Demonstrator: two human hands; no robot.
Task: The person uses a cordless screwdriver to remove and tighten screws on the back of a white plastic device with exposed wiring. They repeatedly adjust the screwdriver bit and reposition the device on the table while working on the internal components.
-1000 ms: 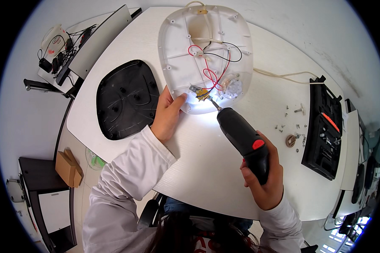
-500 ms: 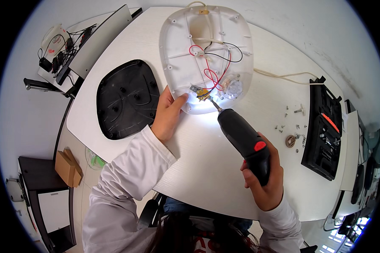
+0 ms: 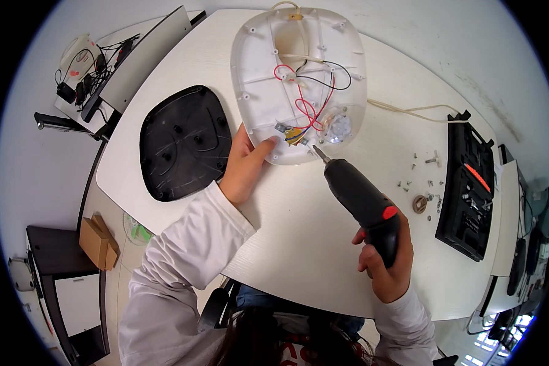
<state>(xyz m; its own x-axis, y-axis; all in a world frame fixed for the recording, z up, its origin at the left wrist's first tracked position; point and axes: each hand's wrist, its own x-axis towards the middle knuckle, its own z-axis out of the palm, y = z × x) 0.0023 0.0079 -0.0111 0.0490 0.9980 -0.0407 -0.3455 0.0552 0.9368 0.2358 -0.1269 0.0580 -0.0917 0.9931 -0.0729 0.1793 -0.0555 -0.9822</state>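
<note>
Black screwdriver [image 3: 358, 195] backed off; right grip [image 3: 389, 268] round it, left grip [image 3: 245, 163] clasping white shell [image 3: 265, 110] (ribbed, red-wired).

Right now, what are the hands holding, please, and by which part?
Right hand: the black power screwdriver, by its handle. Left hand: the white shell, by its near-left rim.

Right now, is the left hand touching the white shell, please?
Touching: the head view shows the left hand gripping the white shell, thumb over its rim.
</note>
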